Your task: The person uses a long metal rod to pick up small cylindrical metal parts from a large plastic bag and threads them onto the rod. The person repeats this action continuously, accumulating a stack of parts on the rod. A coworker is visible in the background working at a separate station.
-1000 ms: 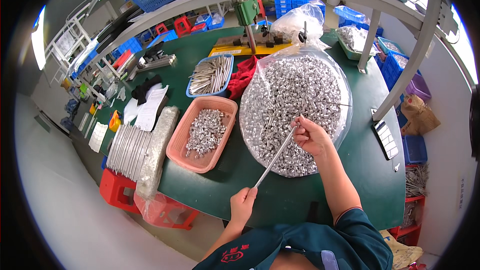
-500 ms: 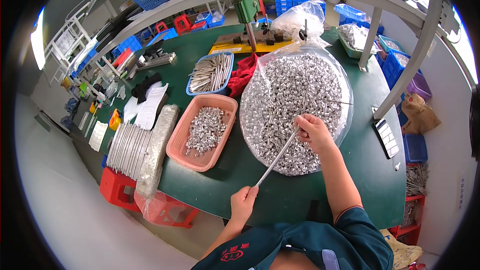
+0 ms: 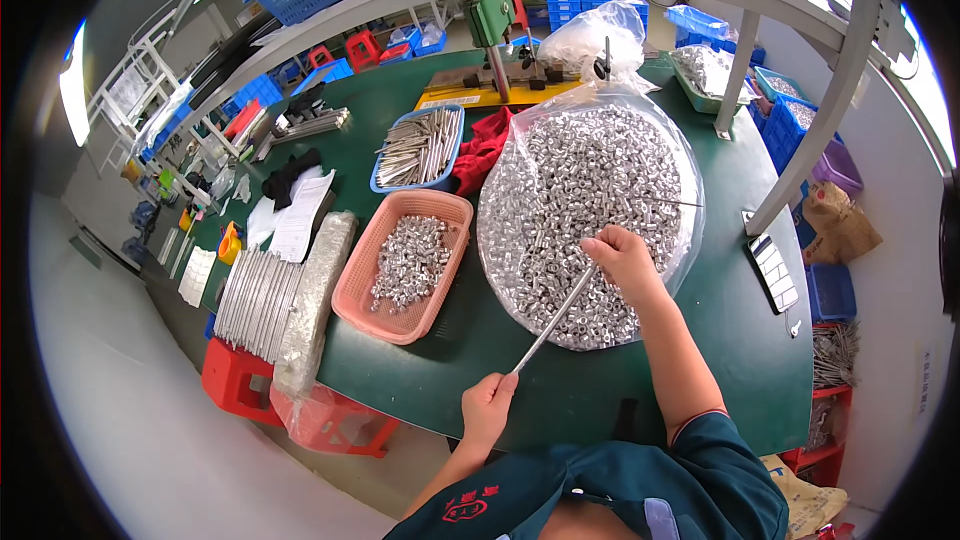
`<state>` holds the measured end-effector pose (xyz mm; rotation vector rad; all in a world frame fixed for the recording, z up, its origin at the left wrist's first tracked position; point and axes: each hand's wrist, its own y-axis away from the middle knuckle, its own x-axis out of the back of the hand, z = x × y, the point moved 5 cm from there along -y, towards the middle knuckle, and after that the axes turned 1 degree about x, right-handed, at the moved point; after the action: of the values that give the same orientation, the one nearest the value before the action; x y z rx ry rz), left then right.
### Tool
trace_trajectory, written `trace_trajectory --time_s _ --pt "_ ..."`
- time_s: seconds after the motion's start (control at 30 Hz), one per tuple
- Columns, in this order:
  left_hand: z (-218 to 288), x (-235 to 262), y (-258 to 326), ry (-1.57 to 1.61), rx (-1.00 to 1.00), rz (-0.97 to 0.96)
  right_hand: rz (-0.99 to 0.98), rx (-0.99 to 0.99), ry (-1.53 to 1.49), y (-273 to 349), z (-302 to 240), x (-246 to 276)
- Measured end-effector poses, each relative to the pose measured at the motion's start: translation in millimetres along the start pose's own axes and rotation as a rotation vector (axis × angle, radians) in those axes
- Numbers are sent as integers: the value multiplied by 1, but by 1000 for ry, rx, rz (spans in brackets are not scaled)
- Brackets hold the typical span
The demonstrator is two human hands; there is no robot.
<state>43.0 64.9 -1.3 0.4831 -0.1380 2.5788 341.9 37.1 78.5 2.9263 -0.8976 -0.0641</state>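
Between my two hands a thin silvery metal rod [image 3: 556, 320] slants up to the right. My left hand [image 3: 487, 406] is closed around its lower end, near the front of the green table. At the upper end my right hand [image 3: 622, 256] is closed, its fingers at the rod's tip; any small part inside them is hidden. Under the right hand spreads a large clear plastic bag [image 3: 694, 240], full of small silvery metal sleeves [image 3: 600, 170]. Left of the bag, a pink basket [image 3: 352, 292] holds a smaller heap of such sleeves [image 3: 412, 258].
A blue basket [image 3: 375, 185] of metal rods stands behind the pink one, beside a red cloth [image 3: 485, 148]. Many rods [image 3: 258, 302] lie at the left next to a bubble-wrapped bundle [image 3: 312, 305]. A green press [image 3: 490, 20] stands at the back; a phone [image 3: 773, 275] lies right.
My right hand has shifted slightly left at the rod's upper end, its fingers turned a little. The left hand and the rod stay almost where they were.
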Motion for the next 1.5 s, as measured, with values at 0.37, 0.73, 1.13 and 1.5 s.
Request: trace_trajectory --time_s 0.37,0.73,1.13,1.5 --pt "-6 3 -2 122 45 -13 -258 5 -204 5 2 -16" --pt "0 4 -3 95 58 -4 -48 -91 -901 -10 13 5" --pt "7 1 -1 35 24 -17 -88 -127 -1026 -13 19 -1" --pt "6 0 0 -36 -21 1 -195 -69 -983 -7 9 -9"
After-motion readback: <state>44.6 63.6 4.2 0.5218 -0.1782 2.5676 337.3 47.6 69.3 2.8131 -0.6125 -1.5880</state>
